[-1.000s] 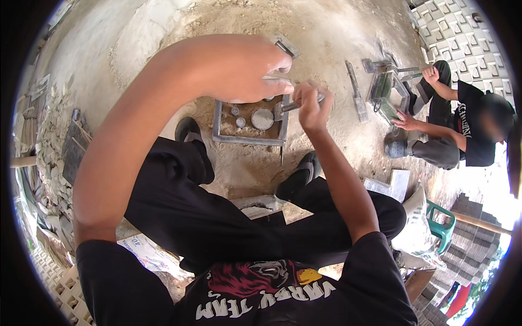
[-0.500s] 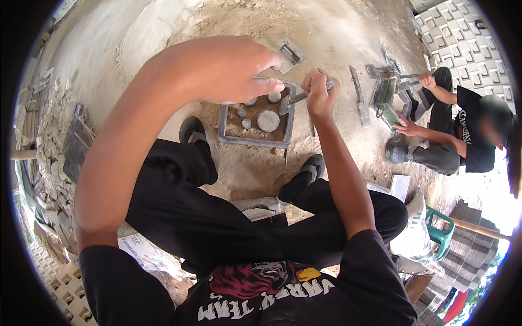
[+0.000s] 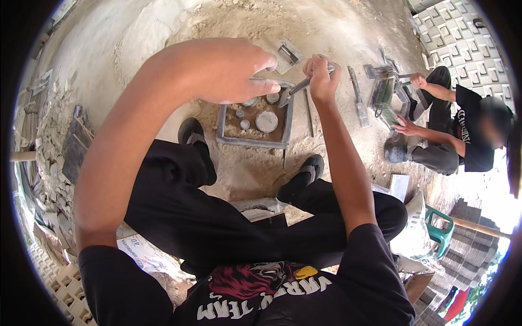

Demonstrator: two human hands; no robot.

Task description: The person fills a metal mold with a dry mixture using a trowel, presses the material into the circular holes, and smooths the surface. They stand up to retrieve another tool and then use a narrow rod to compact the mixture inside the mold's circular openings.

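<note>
A square grey frame (image 3: 253,143) lies on the ground between my feet, with brown sandy material inside. Set in it are a large round grey disc (image 3: 266,122) and several smaller round pieces. Over the frame's far left part is my left hand (image 3: 239,70), thumb and fingers apart, dusty at the tips and holding nothing I can see. My right hand (image 3: 322,79) is closed around the handle of a small metal trowel (image 3: 295,88). The trowel's blade slants down to the frame's far right corner; whether it touches the rim I cannot tell. My left hand hides the far left corner.
A flat float with a handle (image 3: 288,52) lies beyond the frame. A thin rod (image 3: 309,114) and a long grey bar (image 3: 359,98) lie to the right. Farther right a co-worker (image 3: 478,125) handles a metal mould (image 3: 387,98). Rubble (image 3: 54,141) lines the left side.
My right hand has turned slightly and the trowel is angled differently, showing more of its shaft. My left hand is almost where it was, still spread.
</note>
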